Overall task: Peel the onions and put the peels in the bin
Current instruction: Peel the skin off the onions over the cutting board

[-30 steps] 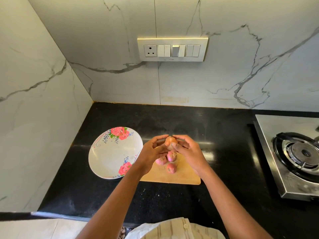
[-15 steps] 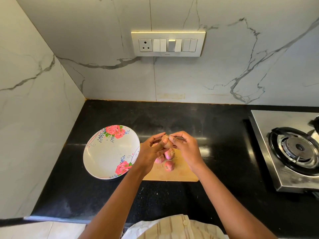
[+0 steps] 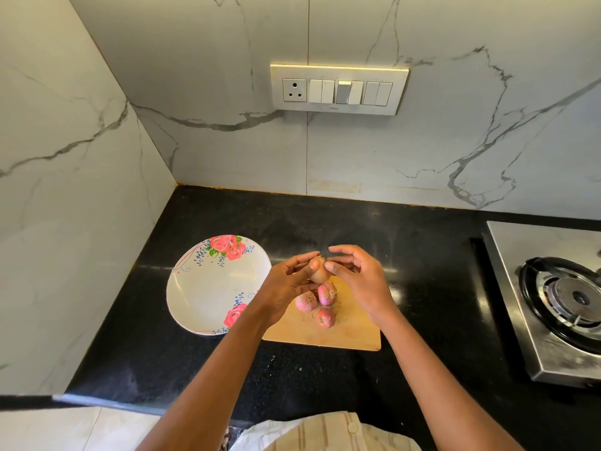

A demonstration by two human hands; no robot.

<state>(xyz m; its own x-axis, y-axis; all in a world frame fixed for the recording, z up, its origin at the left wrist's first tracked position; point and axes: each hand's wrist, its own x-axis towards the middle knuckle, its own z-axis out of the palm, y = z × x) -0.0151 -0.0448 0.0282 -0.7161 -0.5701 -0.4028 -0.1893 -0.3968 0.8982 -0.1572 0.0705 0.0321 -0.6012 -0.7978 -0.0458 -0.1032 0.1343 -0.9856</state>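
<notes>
— Over the wooden chopping board point(image 3: 344, 333), look: the left hand point(image 3: 286, 284) cradles one small onion point(image 3: 317, 271) in curled fingers, raised just above the other three.

— And the right hand point(image 3: 361, 278)?

— Its fingertips pinch at the top of that same onion, right at the tuft — the rest of the fingers arch loosely over it. I'd say this is the very start of peeling: the skin looks whole and dry, and I can't see any loose peel yet.

— The other onions?

— Three red onions point(image 3: 320, 302) lie close together on the board, all in their skins as far as I can tell. A flowered plate point(image 3: 201, 294) sits just beside the board on the black counter point(image 3: 422, 242), nothing on it. A gas stove point(image 3: 559, 297) stands well off to the right.

— Any bin?

— None in sight from here. So the next move, I reckon, calls for a nail under the papery edge at the tip and a pull downwards — while the left hand turns the bulb. The scraps will need carrying somewhere out of view.
</notes>
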